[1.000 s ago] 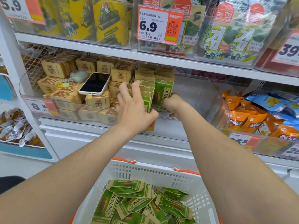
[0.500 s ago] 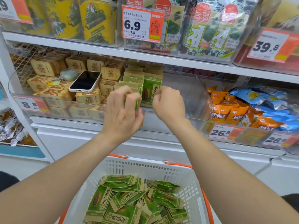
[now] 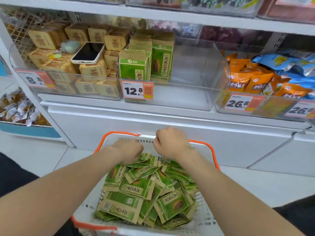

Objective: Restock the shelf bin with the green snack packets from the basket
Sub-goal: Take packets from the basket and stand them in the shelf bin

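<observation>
White shop shelving (image 3: pixel 105 13) is seen above a pale tiled floor (image 3: pixel 265 189), with a clear shelf bin (image 3: pixel 196 68) tagged 12.8 set on it. Green snack packets (image 3: pixel 161 62) are stood upright at the bin's left, faces forward, long axes vertical. More packets (image 3: pixel 136 188) are heaped flat in the white basket (image 3: pixel 212 151), pointing all ways. The left hand (image 3: pixel 127 150) is sunk among them, its grip hidden, and the right hand (image 3: pixel 170 143) is curled with nothing seen in it.

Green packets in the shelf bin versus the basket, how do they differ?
The shelved green packets stand upright in the clear plastic shelf bin; the loose green packets lie flat, jumbled, in the white plastic basket. Shelved packets fill only the bin's left side; loose packets spread across the basket. Same printed design.
</observation>
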